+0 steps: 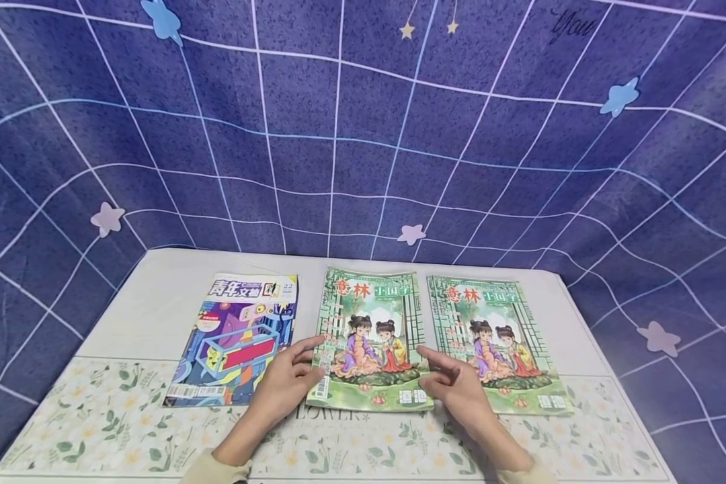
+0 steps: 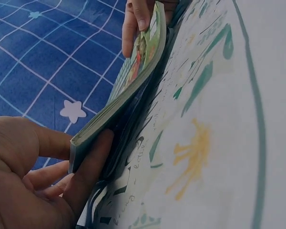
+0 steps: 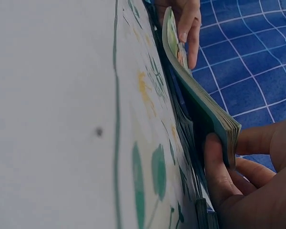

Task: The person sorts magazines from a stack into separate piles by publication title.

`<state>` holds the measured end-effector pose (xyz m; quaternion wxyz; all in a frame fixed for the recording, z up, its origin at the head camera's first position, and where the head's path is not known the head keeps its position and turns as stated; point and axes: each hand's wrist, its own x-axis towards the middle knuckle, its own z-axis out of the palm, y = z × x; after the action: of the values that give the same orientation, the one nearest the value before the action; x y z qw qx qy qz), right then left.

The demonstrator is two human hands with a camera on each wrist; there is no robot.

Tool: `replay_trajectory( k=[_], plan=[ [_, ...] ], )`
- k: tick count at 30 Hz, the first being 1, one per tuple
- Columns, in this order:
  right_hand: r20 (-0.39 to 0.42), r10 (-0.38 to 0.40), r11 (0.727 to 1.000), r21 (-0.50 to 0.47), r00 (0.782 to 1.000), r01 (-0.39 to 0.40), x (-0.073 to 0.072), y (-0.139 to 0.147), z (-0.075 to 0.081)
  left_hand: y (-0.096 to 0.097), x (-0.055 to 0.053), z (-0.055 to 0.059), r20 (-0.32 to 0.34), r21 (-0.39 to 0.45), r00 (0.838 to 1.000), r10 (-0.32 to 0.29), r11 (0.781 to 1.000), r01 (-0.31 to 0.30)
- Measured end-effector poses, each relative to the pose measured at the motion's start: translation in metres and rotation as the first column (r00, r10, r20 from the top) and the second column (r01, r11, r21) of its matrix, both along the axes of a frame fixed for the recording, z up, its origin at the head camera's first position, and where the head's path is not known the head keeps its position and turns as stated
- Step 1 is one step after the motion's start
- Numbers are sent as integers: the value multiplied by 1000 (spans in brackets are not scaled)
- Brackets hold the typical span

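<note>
Over the middle of the bench (image 1: 139,309), a green magazine (image 1: 378,349) hung between the left hand (image 1: 287,380) and the right hand (image 1: 460,393), each grip narrowed to its thickness and pinching a side edge. It looked light, bendy and perhaps slightly slick, bowing along its length, so both long edges seemed the best hold. Three magazines showed: two green, including the twin magazine (image 1: 508,349) at right, and one purple magazine (image 1: 232,363) at left.
</note>
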<state>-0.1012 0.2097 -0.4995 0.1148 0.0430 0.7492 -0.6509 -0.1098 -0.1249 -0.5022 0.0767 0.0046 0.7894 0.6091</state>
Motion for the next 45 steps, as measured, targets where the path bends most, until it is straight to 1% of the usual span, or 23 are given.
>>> replay_trajectory(
  k=[4, 10, 19, 22, 29, 34, 37, 40, 43, 45],
  plan=[
    [-14, -6, 1000, -5, 1000, 6, 0, 0, -1, 0, 2, 0, -5, -28, 1000, 8, 1000, -8],
    [-29, 17, 1000, -22, 999, -18, 2, 2, -1, -1, 6, 2, -31, -53, 1000, 1, 999, -2],
    [-17, 9, 999, -32, 1000, -10, 3, 4, 6, 3, 5, 1, -52, -91, 998, 25, 995, -30],
    [-21, 19, 999, -36, 1000, -20, 3, 5, 8, 4, 5, 2, -59, -81, 998, 31, 996, -36],
    [-31, 2, 1000, -5, 1000, -2, 5, 10, 15, 11, 7, 5, -82, 10, 996, 37, 999, -37],
    [-57, 8, 1000, -11, 998, -8, 5, 17, 16, 17, 6, 7, -99, 3, 994, 42, 999, -42],
    [-76, 5, 1000, -13, 997, -6, 6, 20, 15, 20, 5, 8, -100, 20, 994, 36, 999, -34],
    [-72, -6, 1000, -17, 997, 4, 6, 21, 15, 22, 5, 9, -100, 26, 994, 37, 999, -35],
    [-67, -17, 1000, -20, 998, 16, 6, 22, 15, 25, 6, 9, -107, 2, 993, 49, 999, -49],
    [-63, -24, 1000, -12, 998, 24, 6, 24, 16, 26, 6, 10, -125, -19, 991, 51, 998, -54]
  ],
)
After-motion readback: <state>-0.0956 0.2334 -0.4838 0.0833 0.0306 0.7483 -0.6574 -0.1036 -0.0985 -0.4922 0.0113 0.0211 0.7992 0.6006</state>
